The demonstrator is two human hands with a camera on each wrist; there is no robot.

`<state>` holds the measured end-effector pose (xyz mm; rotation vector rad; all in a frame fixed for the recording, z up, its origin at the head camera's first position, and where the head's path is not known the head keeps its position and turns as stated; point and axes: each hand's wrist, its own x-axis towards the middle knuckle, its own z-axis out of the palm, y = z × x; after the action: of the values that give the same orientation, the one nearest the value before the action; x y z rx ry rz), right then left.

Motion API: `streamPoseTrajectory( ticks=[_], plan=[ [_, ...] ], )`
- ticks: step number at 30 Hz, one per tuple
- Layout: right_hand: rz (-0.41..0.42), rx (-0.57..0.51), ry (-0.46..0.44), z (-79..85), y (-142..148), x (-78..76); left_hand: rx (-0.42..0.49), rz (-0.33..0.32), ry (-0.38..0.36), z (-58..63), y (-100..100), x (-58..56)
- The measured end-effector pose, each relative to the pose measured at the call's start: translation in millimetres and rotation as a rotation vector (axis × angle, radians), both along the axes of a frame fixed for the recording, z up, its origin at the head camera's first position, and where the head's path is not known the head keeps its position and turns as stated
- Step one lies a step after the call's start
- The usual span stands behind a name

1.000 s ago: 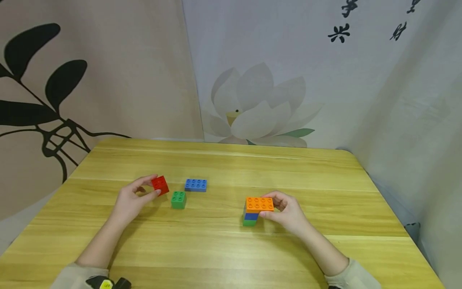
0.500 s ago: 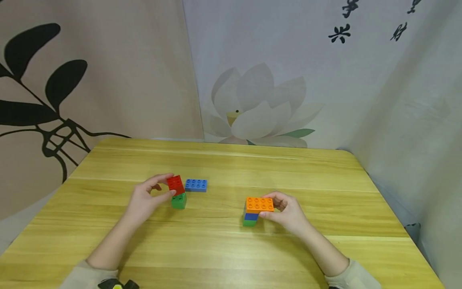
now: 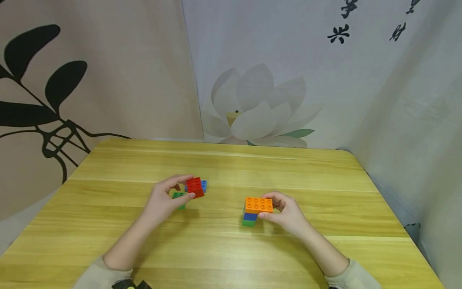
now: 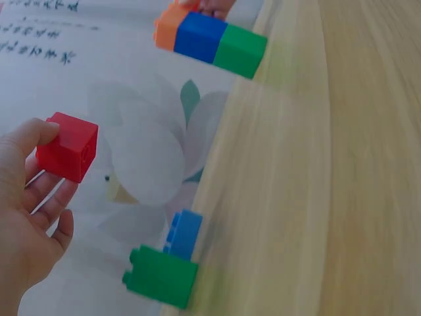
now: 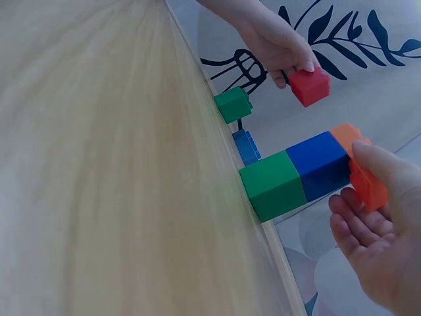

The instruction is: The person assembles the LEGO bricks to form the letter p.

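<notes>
My left hand (image 3: 164, 202) pinches a red toy brick (image 3: 195, 188) between thumb and fingers, raised above the table. Behind it in the head view, partly covered, lie a green brick (image 4: 162, 276) and a flat blue brick (image 4: 185, 235). My right hand (image 3: 288, 212) grips the orange brick (image 3: 259, 204) at the top of a stack. Under the orange one sit a dark blue brick (image 5: 320, 166) and, at the bottom, another green brick (image 5: 273, 187). The orange brick juts out past the blue one toward the right hand.
The wooden table (image 3: 231, 257) spreads beneath both hands. A printed curtain (image 3: 260, 40) with a lotus and dark leaves hangs behind its far edge.
My left hand has carried the red brick to the right, passing over the green brick to in front of the flat blue one. The right hand and the stack have stayed in place.
</notes>
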<state>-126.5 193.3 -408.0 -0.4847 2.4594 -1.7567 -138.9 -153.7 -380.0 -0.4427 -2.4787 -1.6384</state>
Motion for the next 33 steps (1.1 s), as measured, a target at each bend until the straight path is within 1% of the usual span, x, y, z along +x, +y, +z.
streamPoseTrajectory(
  ticks=[4,11,19,21,26,29,33],
  plan=[
    [0.017,-0.006,0.019,-0.5,1,-0.2,0.026,-0.025,0.009,4.2,11,0.7],
    [0.040,-0.025,0.060,-1.5,5,-1.5,0.091,-0.091,0.031,11.4,30,0.1],
    [0.061,-0.042,0.090,0.6,10,-1.6,0.090,-0.139,0.080,16.9,48,0.1],
    [0.063,-0.045,0.094,1.1,11,-1.7,0.089,-0.148,0.075,18.0,52,0.2],
    [0.052,-0.040,0.100,1.1,13,-0.8,0.072,-0.150,0.021,20.4,62,1.2],
    [0.043,-0.036,0.104,0.4,14,-0.8,0.071,-0.165,0.018,21.1,68,0.6],
    [0.029,-0.042,0.100,-0.3,14,-1.4,0.071,-0.200,0.036,20.7,76,-0.9]
  ],
)
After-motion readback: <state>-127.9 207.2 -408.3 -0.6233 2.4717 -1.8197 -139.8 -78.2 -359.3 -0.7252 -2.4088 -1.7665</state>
